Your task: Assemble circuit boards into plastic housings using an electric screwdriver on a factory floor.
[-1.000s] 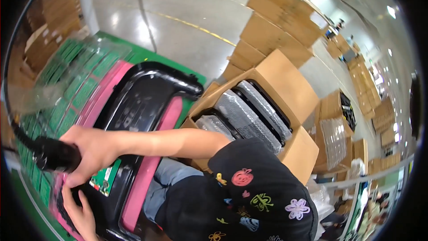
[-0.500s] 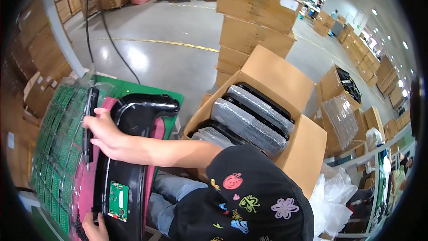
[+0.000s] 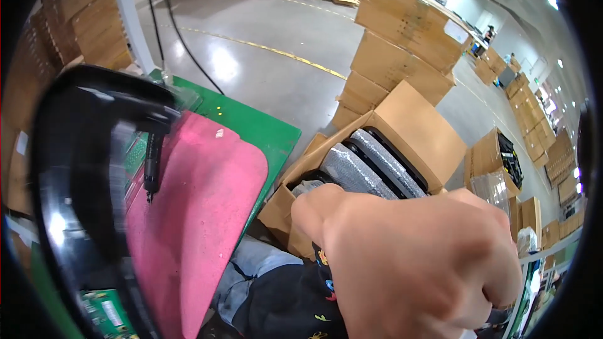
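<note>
A long black plastic housing [image 3: 63, 169] stands raised and tilted over the left side of the work surface, partly smeared by motion. A green circuit board [image 3: 107, 314] is fixed on its lower part. My left hand is out of view. Large and close to the camera, my right hand [image 3: 427, 257] is curled with its knuckles outward; its fingertips and anything in them are hidden. A black screwdriver [image 3: 152, 163] hangs tip down beside the housing, away from my right hand. Below lies a pink pad [image 3: 201, 182] on a green mat [image 3: 264, 125].
An open carton [image 3: 433, 138] to the right holds black parts and bubble-wrapped packs [image 3: 358, 169]. Stacked cartons [image 3: 402, 31] rise behind it. Another carton [image 3: 487, 160] with black parts stands farther right. Black cables [image 3: 182, 31] hang above the mat's far edge.
The black housing has been lifted off the pink pad and moved left. My right hand has let go of the screwdriver and come up near the camera. My left hand has left view.
</note>
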Available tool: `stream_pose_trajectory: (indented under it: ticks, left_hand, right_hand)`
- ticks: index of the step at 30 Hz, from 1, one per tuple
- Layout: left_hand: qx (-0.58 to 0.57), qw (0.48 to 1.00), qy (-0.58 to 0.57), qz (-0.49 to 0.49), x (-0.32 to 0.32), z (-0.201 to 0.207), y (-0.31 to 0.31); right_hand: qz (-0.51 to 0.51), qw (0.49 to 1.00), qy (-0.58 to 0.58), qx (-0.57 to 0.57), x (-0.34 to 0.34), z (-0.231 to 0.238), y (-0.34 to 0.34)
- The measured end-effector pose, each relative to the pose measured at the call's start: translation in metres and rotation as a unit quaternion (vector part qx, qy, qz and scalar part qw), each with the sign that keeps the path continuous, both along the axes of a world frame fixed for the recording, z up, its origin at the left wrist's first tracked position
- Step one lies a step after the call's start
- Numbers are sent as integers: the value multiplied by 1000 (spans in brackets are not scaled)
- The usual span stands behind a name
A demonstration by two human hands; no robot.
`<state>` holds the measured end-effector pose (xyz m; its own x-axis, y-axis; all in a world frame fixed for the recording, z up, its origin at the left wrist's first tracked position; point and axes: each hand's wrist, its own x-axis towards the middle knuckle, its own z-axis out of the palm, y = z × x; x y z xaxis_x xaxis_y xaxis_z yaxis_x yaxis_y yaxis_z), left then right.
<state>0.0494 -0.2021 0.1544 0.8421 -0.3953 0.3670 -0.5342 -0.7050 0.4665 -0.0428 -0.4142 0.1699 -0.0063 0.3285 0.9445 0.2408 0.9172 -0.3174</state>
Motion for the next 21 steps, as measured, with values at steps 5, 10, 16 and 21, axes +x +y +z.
stream_pose_trajectory:
  ticks: [5, 10, 16, 21]
  left_hand:
    - [-7, 999, -31, 35, 26, -149, 195]
    - [-10, 993, -66, 93, 17, -163, 242]
    - [-25, 988, -98, 117, 32, -181, 258]
    - [-65, 981, -130, 127, 52, -200, 270]
  right_hand:
    - [-38, 997, -33, -52, -5, 8, -9]
    - [29, 995, -69, 62, 25, -15, 12]
    - [102, 932, 341, 71, 39, -93, 23]
    - [-195, 924, 192, -267, 48, -190, 165]
